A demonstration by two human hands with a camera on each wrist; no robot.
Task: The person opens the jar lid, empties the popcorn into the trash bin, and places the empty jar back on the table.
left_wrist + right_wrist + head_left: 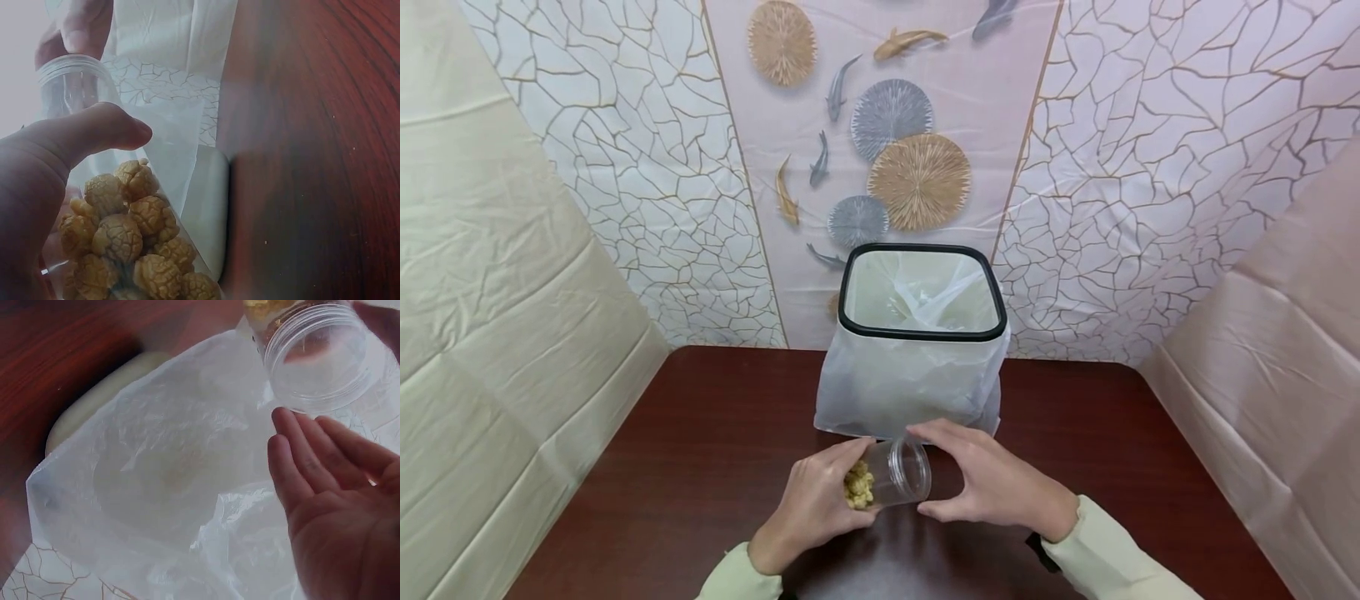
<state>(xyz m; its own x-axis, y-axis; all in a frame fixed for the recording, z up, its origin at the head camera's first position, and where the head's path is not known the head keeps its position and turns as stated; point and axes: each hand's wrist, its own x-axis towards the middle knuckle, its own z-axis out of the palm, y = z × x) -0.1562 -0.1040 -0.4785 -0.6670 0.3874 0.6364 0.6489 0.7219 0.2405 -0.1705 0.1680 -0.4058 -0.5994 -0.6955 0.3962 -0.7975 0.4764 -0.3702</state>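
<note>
My left hand [820, 498] grips a clear plastic jar [883, 473], its fingers and thumb around the body. The jar lies tilted on its side with its uncapped mouth toward the right. Round golden popcorn pieces [119, 237] sit at the jar's closed end. Beside the mouth is my right hand [996, 479], fingers extended and thumb spread apart. In the right wrist view its fingertips [284, 419] come right at the threaded rim [322, 406], and nothing lies in the palm.
Just beyond the hands stands a pale bin with a black rim [925, 335], lined with a translucent white bag [902, 379]. A dark red wooden table [722, 467] lies underneath. Patterned cloth [692, 167] hangs behind, and beige cloth walls [497, 333] flank both sides.
</note>
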